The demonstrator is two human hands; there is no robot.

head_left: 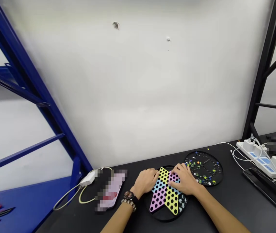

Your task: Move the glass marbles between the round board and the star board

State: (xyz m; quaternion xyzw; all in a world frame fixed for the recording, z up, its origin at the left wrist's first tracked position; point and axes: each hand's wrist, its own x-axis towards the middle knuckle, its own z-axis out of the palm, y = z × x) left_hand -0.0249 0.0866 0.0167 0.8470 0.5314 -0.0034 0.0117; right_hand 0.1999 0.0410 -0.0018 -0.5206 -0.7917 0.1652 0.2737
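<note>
Black table (244, 207) bears a star (164, 191) just right of the left hand (146, 181), whose grip is unclear, and under the right hand (184, 180), spread open. Beyond the right hand sits a marble tray (208, 166).

Two hands (147, 180) (185, 180), one star-shaped board (164, 189), two round black trays (166, 220) (209, 168), one wristwatch (128, 195), one white power strip (259, 160)

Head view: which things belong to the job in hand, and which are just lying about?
Likely in the job:
star-shaped Chinese checkers board, touched by left hand and right hand
round black tray beneath it
second round tray with marbles

Apparently just lying about:
pink item, partly blurred
white adapter
white power strip
glossy black object, far right
</note>
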